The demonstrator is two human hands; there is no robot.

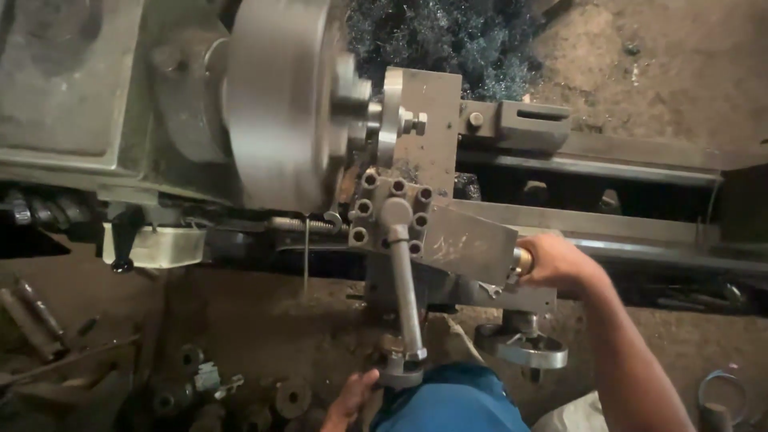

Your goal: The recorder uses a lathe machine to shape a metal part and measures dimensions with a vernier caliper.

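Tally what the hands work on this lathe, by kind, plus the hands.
Hands: 2, left and right
Handwheels: 2, near and lower right
Brass knob: 1
Tool post: 1
Chuck: 1
Total: 7

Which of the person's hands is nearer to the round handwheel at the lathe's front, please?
Right. The right hand grips a brass handle just above the handwheel; the left hand is farther off, by the long lever's base.
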